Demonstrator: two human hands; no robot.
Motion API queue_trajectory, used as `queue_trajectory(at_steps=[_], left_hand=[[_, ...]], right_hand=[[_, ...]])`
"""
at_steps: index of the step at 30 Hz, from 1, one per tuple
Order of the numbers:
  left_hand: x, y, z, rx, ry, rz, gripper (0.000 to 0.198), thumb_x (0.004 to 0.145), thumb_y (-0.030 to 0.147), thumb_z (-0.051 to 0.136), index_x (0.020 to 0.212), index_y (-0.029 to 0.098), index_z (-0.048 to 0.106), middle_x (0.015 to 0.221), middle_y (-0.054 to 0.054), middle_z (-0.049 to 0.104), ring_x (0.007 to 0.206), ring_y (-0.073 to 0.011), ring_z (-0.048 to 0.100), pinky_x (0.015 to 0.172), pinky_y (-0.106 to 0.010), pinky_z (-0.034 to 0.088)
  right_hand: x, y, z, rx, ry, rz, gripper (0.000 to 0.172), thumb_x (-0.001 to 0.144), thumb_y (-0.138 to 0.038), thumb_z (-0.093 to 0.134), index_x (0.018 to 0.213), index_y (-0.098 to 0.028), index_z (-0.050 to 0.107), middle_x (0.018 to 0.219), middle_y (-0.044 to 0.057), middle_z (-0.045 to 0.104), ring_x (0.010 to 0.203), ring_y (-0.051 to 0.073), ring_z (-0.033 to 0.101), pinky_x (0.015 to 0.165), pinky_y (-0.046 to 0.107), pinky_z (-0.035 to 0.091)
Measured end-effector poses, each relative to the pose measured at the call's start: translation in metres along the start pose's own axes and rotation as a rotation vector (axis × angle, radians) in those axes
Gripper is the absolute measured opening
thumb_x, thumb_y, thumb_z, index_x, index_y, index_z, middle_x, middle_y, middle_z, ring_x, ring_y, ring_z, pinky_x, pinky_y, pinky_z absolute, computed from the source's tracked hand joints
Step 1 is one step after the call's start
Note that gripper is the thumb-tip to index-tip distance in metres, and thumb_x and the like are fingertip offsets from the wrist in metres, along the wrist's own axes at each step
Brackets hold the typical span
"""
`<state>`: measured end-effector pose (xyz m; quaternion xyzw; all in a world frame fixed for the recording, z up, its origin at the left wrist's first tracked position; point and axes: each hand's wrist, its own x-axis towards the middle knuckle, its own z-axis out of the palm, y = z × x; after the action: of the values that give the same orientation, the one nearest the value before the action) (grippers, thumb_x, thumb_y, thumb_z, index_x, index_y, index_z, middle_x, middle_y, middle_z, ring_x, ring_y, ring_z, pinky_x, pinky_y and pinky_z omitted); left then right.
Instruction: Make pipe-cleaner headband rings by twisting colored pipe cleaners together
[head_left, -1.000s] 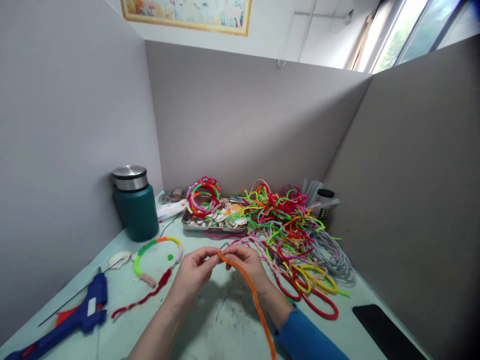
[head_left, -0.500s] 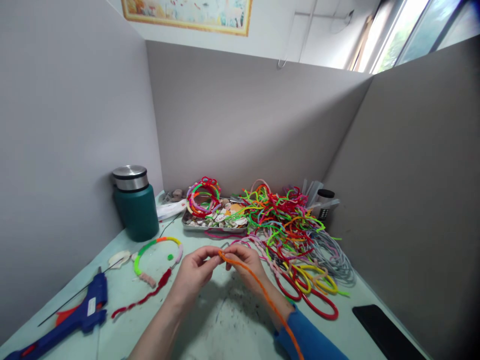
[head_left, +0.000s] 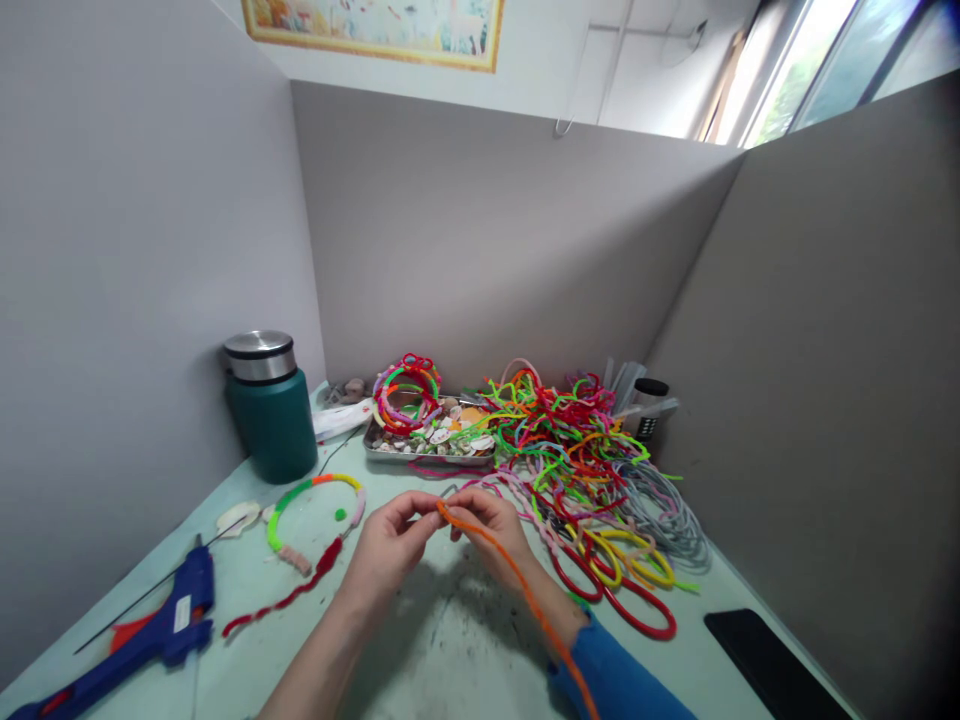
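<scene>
An orange pipe cleaner runs from my fingertips down across my right forearm to the bottom of the view. My left hand pinches its upper end between thumb and fingers. Close beside it, my right hand is closed on the same end, thumb near the left thumb. A bit of grey wire shows just behind the fingertips. Left of my hands lies a ring wrapped in coloured pipe cleaner, partly covered in green, orange, yellow, lilac and pink. From its open side a dark red pipe cleaner trails off, wound at one end.
Red-handled scissors lie by a heap of pipe cleaners and coiled grey wire. A tray holds shells and finished rings. A green flask, a blue glue gun and a black phone stand around; partitions enclose the table.
The loose lower length of the orange pipe cleaner has swung slightly to the left. Both hands keep nearly the same place and pinch.
</scene>
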<state>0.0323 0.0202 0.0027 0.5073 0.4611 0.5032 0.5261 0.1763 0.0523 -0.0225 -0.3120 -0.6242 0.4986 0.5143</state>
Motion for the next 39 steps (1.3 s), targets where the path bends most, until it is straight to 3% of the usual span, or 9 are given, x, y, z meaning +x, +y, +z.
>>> queue_trajectory(at_steps=[7,13,21,24,27,31,35,39], left_hand=[[0.0,0.0,0.003,0.001,0.037,0.047,0.029,0.068,0.039,0.064,0.08,0.013,0.061,0.045,0.008,0.042,0.039,-0.0044,0.027,0.038,-0.018,0.017],[-0.004,0.004,0.007,0.007,0.086,0.081,0.023,0.068,0.035,0.064,0.077,0.014,0.064,0.04,0.009,0.04,0.038,-0.0056,0.031,0.038,-0.019,0.02],[-0.002,0.003,0.001,0.008,0.127,0.079,0.025,0.068,0.036,0.066,0.082,0.016,0.066,0.052,0.005,0.055,0.041,-0.0065,0.038,0.041,-0.019,0.025],[0.0,0.0,-0.001,-0.007,0.141,0.069,0.027,0.068,0.035,0.067,0.087,0.016,0.065,0.057,0.003,0.06,0.044,-0.0081,0.044,0.043,-0.019,0.028],[0.0,-0.001,-0.002,-0.012,0.131,0.078,0.026,0.068,0.035,0.067,0.086,0.016,0.065,0.067,-0.001,0.065,0.053,-0.0108,0.053,0.046,-0.019,0.034],[0.0,0.001,-0.001,-0.021,0.114,0.12,0.024,0.068,0.034,0.067,0.084,0.016,0.066,0.081,-0.005,0.069,0.068,-0.0145,0.059,0.054,-0.021,0.04],[-0.001,0.002,0.0,-0.002,0.137,0.098,0.023,0.068,0.035,0.067,0.08,0.015,0.066,0.068,-0.002,0.066,0.055,-0.0111,0.053,0.046,-0.019,0.034],[-0.002,0.005,0.001,0.019,0.134,0.079,0.025,0.067,0.037,0.067,0.078,0.015,0.067,0.05,0.003,0.056,0.044,-0.0089,0.043,0.042,-0.02,0.027]], right_hand=[[-0.007,-0.01,0.005,-0.179,0.012,-0.075,0.02,0.083,-0.035,0.055,0.08,-0.016,0.06,0.067,0.0,0.056,0.058,0.011,0.051,0.054,0.023,0.04],[-0.013,-0.016,0.013,-0.44,0.121,-0.166,0.017,0.085,-0.03,0.05,0.078,-0.016,0.058,0.067,0.0,0.056,0.061,0.012,0.05,0.055,0.022,0.037],[-0.007,-0.018,0.007,-0.295,0.035,-0.084,0.019,0.084,-0.033,0.052,0.074,-0.018,0.058,0.064,0.0,0.055,0.056,0.011,0.05,0.05,0.021,0.038],[-0.006,-0.016,0.003,-0.328,0.053,-0.136,0.014,0.081,-0.031,0.058,0.082,-0.018,0.059,0.072,0.001,0.059,0.063,0.013,0.053,0.057,0.023,0.043],[-0.008,-0.02,0.003,-0.386,0.046,-0.22,0.02,0.076,-0.028,0.065,0.093,-0.018,0.057,0.081,0.002,0.062,0.071,0.014,0.056,0.064,0.024,0.045],[-0.012,-0.027,0.006,-0.508,0.018,-0.373,0.019,0.076,-0.024,0.064,0.093,-0.019,0.058,0.081,0.004,0.063,0.072,0.015,0.057,0.066,0.026,0.045],[-0.013,-0.029,0.009,-0.606,0.047,-0.5,0.008,0.083,-0.021,0.055,0.088,-0.019,0.06,0.079,0.005,0.064,0.073,0.016,0.057,0.067,0.029,0.043],[-0.013,-0.028,0.009,-0.631,0.076,-0.502,0.008,0.083,-0.023,0.056,0.087,-0.019,0.061,0.078,0.005,0.064,0.073,0.017,0.057,0.067,0.03,0.043]])
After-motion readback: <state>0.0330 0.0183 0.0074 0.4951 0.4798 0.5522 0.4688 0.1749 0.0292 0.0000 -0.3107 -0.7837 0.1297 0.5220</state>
